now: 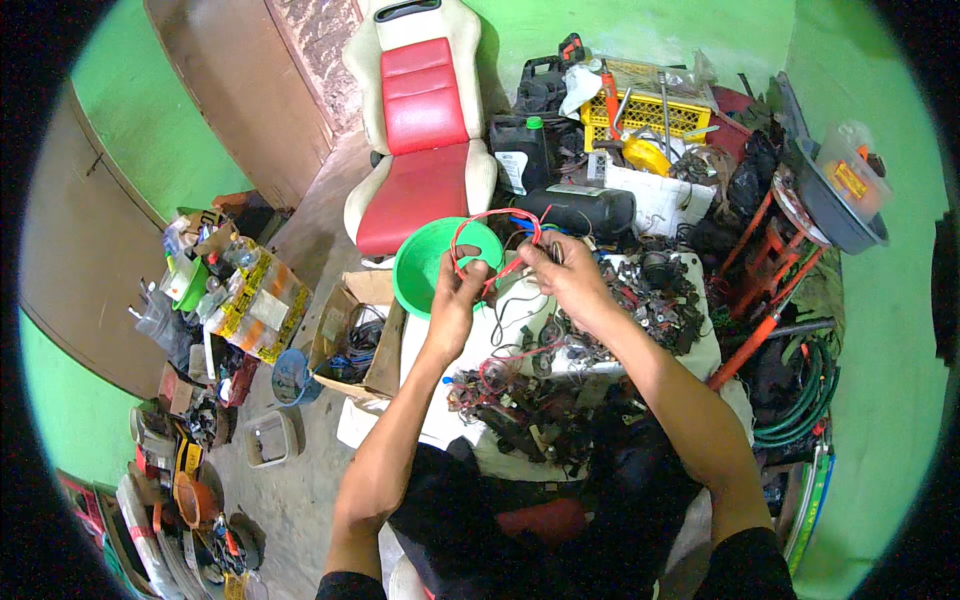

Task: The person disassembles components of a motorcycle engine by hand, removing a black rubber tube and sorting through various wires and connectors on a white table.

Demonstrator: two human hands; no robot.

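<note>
The left hand (462,290) and right hand (568,278) are close together, each closed in a pinch on a red wire (478,217), which bows up in a loose loop between them. The step in hand seems to be sorting or gathering this wire; whether it is one strand or several I cannot tell. The next move probably calls for a firm pinch on one side while the other works the wire along, without kinking it.

Just beyond the left hand, partly behind it, is a green bowl (412,268). Nearer the body than the hands, a heap of dark small parts (525,420) lies on the pale tabletop (711,350), with more red wire straying across it. A second heap (660,310) lies right of the right hand.

Left of the left hand, an open cardboard box (325,332) holds dark cables, with a blue bucket (292,380) past it on the concrete floor (320,470). Well right of the hands hangs a coiled green hose (815,410). Farther ahead are a red-and-cream seat (415,195), a yellow crate (683,118) amid clutter and, behind them, a green wall (640,25).
</note>
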